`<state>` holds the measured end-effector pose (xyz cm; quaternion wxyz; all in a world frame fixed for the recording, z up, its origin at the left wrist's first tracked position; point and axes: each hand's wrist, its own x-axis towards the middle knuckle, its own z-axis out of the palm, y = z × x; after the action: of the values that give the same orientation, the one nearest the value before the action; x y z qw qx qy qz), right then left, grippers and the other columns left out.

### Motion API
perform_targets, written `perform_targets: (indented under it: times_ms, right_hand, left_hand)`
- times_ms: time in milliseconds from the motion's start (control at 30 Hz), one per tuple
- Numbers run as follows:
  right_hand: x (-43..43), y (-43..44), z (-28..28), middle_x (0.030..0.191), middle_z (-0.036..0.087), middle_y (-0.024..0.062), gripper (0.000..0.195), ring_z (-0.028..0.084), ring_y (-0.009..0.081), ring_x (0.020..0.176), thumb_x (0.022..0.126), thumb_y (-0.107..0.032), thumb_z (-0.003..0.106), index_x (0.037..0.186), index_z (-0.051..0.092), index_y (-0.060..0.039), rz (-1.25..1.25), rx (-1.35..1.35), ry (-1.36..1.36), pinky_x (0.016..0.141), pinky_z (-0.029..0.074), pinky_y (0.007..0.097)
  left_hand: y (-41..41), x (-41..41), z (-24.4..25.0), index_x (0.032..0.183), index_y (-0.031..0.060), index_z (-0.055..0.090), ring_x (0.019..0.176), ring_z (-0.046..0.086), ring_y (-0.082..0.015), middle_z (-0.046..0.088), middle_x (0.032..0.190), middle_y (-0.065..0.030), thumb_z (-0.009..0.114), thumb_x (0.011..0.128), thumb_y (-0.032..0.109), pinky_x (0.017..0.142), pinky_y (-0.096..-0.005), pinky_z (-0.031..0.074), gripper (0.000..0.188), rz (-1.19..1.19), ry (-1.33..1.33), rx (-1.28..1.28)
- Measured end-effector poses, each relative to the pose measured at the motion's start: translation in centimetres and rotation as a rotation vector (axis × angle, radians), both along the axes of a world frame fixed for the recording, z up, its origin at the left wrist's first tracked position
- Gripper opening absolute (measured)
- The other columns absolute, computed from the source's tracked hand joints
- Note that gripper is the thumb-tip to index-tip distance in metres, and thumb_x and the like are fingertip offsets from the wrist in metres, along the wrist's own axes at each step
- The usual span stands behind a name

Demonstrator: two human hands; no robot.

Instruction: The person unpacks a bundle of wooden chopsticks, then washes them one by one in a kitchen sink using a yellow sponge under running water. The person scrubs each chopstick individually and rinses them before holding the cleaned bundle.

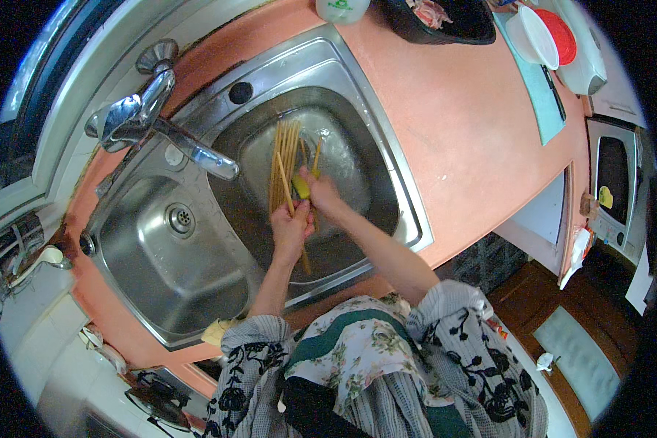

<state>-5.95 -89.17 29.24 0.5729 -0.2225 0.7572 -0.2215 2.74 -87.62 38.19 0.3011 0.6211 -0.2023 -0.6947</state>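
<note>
My left hand (292, 229) is over the right-hand basin of a steel double sink, gripping a wooden chopstick (284, 180) that slants up past the fingers. Close beside it, my right hand (324, 191) holds a yellow sponge (301, 186). The tips of another stick or two stick out above the sponge and fingers; how they are held is partly hidden. A bundle of similar chopsticks (288, 139) lies side by side in the basin (356, 159), left of the sponge. Water appears to wet the basin floor.
The chrome faucet (197, 150) reaches over the divider towards the left basin (148, 263) with its drain strainer (180, 218). On the pink counter (427, 109) stand a black tub (454, 24) holding raw meat and a white bowl (531, 41). A black-handled knife (553, 93) lies on a turquoise board (545, 123).
</note>
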Motion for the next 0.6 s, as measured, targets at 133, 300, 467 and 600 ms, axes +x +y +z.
perform_targets:
  times_ms: [133,300,467,600]
  right_hand:
    - [-5.8,-3.9,-0.8,0.068,0.054,0.0087,0.052,0.05,0.0197,0.064,0.081,-0.051,0.042,0.079,0.056,-0.0011,-0.182,-0.024,-0.042,0.057,0.04,0.0339]
    - [-0.2,-0.6,0.3,0.075,0.057,0.0104,0.057,0.052,0.0213,0.069,0.079,-0.054,0.044,0.084,0.057,0.0014,-0.125,-0.095,-0.102,0.062,0.042,0.0317]
    - [-1.9,-1.7,-1.0,0.08,0.057,0.013,0.059,0.054,0.0213,0.071,0.08,-0.055,0.041,0.091,0.056,0.001,-0.223,-0.05,-0.081,0.059,0.042,0.0343]
    - [-7.7,-5.7,-1.9,0.068,0.051,0.0128,0.052,0.053,0.0224,0.063,0.081,-0.052,0.04,0.089,0.052,-0.002,-0.21,0.018,-0.02,0.051,0.041,0.0372]
  left_hand:
    - [1.3,0.0,1.3,0.069,0.0051,0.044,0.038,0.038,-0.0073,0.045,0.053,-0.0019,0.055,0.08,0.014,0.032,-0.0188,0.03,0.018,-0.111,0.048,0.043]
    - [-1.0,-0.2,-0.7,0.068,0.0028,0.046,0.037,0.038,-0.0076,0.046,0.053,-0.0025,0.054,0.08,0.012,0.031,-0.0203,0.028,0.018,-0.08,-0.012,-0.055]
    - [0.5,0.5,0.8,0.066,0.0024,0.048,0.037,0.038,-0.0071,0.047,0.054,-0.0025,0.053,0.081,0.012,0.033,-0.0199,0.028,0.019,-0.124,-0.045,0.019]
    - [1.0,2.9,2.5,0.068,0.0018,0.049,0.037,0.038,-0.0066,0.048,0.054,-0.0031,0.052,0.082,0.013,0.033,-0.0196,0.027,0.019,-0.146,-0.066,0.018]
